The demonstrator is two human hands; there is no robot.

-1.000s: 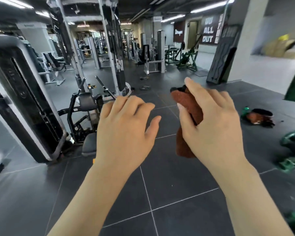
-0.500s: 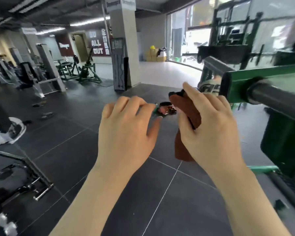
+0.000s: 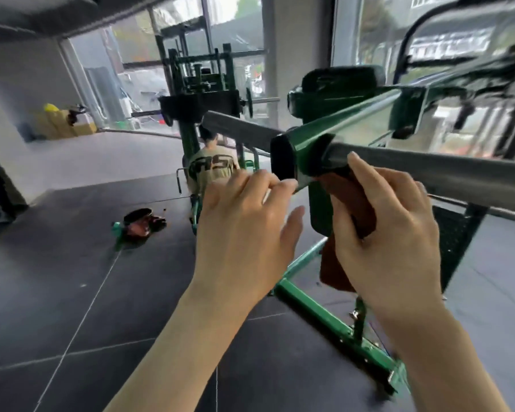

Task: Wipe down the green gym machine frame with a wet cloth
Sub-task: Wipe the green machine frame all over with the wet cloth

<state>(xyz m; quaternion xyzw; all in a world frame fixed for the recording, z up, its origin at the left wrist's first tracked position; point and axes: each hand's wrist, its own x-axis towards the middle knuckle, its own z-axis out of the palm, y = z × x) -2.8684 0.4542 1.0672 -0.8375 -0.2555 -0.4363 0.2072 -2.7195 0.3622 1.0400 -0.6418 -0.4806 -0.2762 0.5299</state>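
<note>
Brown cloth (image 3: 351, 200) (soft, limp, tail hanging) gripped by right hand (image 3: 390, 233), pressed near green frame (image 3: 309, 156). Left hand (image 3: 244, 230) relaxed, nothing held. Frame judged rigid, smooth.

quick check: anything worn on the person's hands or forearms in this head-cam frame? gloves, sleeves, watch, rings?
Nothing worn that shows. The left hand and right hand are bare: no gloves, no rings visible. Both forearms are bare to the bottom edge of the frame, with no sleeve cuffs, watch or wristband in view.
</note>
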